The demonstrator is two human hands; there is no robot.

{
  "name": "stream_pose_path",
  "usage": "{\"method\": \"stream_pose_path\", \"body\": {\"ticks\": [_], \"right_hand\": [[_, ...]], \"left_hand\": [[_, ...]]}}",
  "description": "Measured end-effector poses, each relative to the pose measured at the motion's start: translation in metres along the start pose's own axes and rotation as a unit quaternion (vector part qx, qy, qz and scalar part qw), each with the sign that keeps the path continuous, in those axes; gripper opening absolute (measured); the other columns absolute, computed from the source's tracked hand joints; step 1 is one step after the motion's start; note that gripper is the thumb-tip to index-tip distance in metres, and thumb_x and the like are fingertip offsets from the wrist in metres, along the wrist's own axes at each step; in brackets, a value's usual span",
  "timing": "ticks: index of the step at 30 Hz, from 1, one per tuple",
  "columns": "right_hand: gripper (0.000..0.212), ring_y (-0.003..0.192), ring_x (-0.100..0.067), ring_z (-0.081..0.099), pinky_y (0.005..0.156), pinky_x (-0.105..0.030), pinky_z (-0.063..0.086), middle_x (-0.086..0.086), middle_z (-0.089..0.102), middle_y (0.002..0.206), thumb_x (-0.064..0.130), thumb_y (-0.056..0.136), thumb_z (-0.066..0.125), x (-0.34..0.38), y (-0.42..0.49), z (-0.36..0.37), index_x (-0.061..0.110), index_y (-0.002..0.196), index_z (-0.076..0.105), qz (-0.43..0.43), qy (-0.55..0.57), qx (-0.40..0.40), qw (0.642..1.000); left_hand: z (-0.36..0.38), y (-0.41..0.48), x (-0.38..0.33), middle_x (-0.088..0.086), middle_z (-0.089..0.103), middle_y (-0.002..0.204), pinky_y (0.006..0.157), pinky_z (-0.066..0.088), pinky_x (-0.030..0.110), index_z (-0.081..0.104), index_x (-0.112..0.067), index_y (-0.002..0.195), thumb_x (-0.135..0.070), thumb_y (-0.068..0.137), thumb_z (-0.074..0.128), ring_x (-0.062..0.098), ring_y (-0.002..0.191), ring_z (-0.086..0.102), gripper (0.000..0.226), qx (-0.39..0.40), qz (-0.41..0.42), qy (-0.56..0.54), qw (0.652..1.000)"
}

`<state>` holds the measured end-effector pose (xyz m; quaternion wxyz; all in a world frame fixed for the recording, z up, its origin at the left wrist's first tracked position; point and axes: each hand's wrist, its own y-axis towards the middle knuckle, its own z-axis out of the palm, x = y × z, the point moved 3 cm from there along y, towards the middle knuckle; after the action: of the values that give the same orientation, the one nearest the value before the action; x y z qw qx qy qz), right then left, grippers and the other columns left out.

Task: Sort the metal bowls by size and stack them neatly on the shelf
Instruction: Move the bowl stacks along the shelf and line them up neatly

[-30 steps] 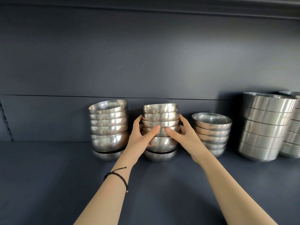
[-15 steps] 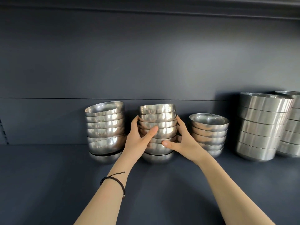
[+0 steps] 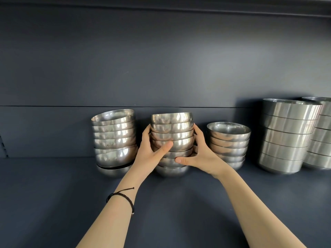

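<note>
Bowls of polished metal stand in stacks along the back of the dark shelf (image 3: 44, 194). Furthest left, the leaning stack (image 3: 114, 138) has tilted rims, and one bowl low in it sits askew. A dark cord bracelet (image 3: 123, 196) circles the left wrist. The left hand (image 3: 150, 154) grips the middle stack (image 3: 172, 127) from its left side, thumb laid across the front. The right hand (image 3: 202, 154) clasps the same stack from the right, thumb pressed against a lower bowl. Just beside it stands the short stack (image 3: 229, 140), its top bowl open to view. Further right are the tall stack (image 3: 286, 136) of wider, straight-walled bowls and the edge stack (image 3: 322, 131), cut off by the frame.
</note>
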<state>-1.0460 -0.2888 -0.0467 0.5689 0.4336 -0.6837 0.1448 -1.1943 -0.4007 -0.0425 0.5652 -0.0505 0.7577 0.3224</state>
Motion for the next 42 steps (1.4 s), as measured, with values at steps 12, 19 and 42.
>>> {"method": "stream_pose_path", "body": {"ticks": [12, 19, 42], "right_hand": [[0.11, 0.113, -0.007, 0.064, 0.103, -0.028, 0.047, 0.002, 0.066, 0.123, 0.02, 0.074, 0.085, 0.005, -0.002, -0.005, 0.045, 0.152, 0.011, -0.002, 0.007, -0.05, 0.999], [0.112, 0.117, -0.007, 0.063, 0.108, -0.033, 0.044, 0.006, 0.066, 0.125, 0.027, 0.072, 0.086, 0.003, -0.004, -0.001, 0.042, 0.153, 0.009, 0.004, 0.008, -0.064, 0.998], [0.113, 0.13, -0.012, 0.054, 0.117, -0.041, 0.034, -0.004, 0.058, 0.139, 0.033, 0.07, 0.087, 0.01, -0.005, -0.004, 0.054, 0.148, 0.008, -0.001, 0.034, -0.082, 0.996]], "left_hand": [[-0.014, 0.003, 0.018, -0.037, 0.033, 0.135, 0.086, 0.036, -0.004, -0.012, -0.048, 0.151, -0.027, 0.073, 0.086, -0.034, 0.111, 0.037, 0.127, 0.11, -0.027, 0.059, 0.992], [-0.015, 0.002, 0.019, -0.033, 0.034, 0.146, 0.116, 0.035, 0.03, -0.002, -0.059, 0.148, -0.043, 0.059, 0.089, -0.009, 0.135, 0.037, 0.128, 0.11, -0.014, 0.053, 0.992], [-0.01, 0.006, 0.009, -0.037, 0.037, 0.126, 0.087, 0.031, -0.001, -0.001, -0.041, 0.155, -0.037, 0.083, 0.075, -0.038, 0.104, 0.035, 0.105, 0.027, 0.002, 0.037, 0.999]]}}
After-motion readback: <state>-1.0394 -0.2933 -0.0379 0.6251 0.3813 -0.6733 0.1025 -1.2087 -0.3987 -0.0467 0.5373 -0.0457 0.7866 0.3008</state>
